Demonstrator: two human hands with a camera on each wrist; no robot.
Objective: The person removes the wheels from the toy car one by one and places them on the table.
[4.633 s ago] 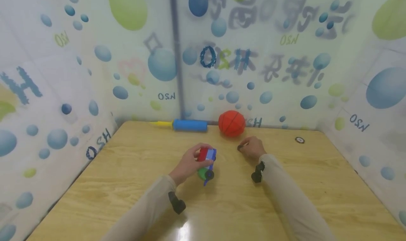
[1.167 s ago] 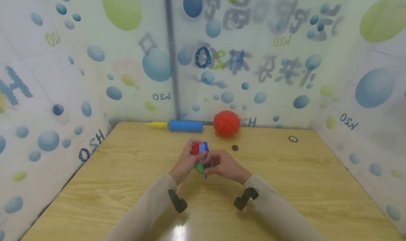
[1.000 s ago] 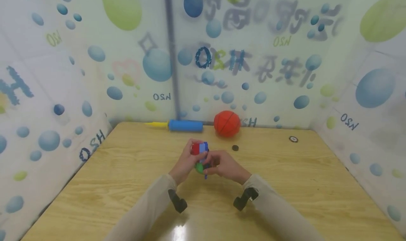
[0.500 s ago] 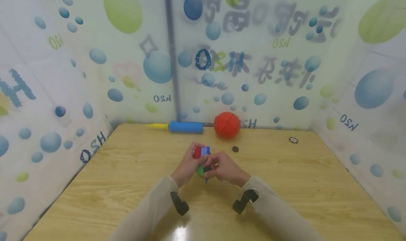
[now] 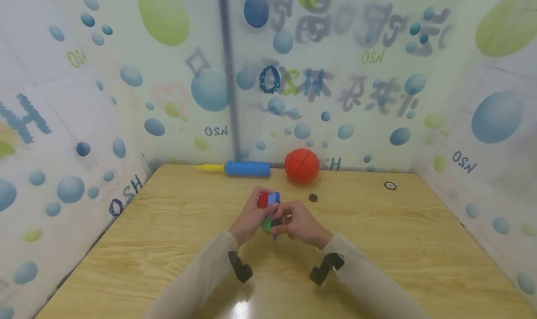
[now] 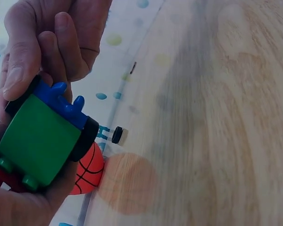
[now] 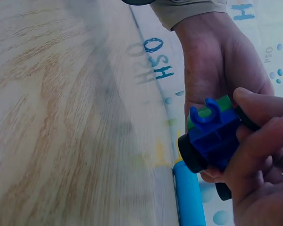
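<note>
My left hand (image 5: 248, 218) grips a toy vehicle (image 6: 42, 136) above the table, its fingers and thumb around the red and light blue blocks. The toy has a green block, a blue base (image 7: 214, 139) with a hook at its end, and black wheels. My right hand (image 5: 299, 223) pinches a black wheel (image 7: 245, 118) at the side of the blue base, with thumb and fingertips covering part of it. A second black wheel (image 7: 192, 153) sits on the opposite side of the hooked end. One loose black wheel (image 5: 313, 197) lies on the table beyond my right hand.
At the back edge of the wooden table (image 5: 189, 272) lie a blue pump (image 5: 247, 169) with a yellow nozzle and a red ball (image 5: 302, 165) with black lines. A small black-and-white disc (image 5: 390, 186) is at the back right. Patterned curtain walls (image 5: 268, 76) surround the table.
Earlier my right hand was at a small black piece near the ball; it has since come left to the toy. Over the last second both hands stay at the toy, barely shifting.
</note>
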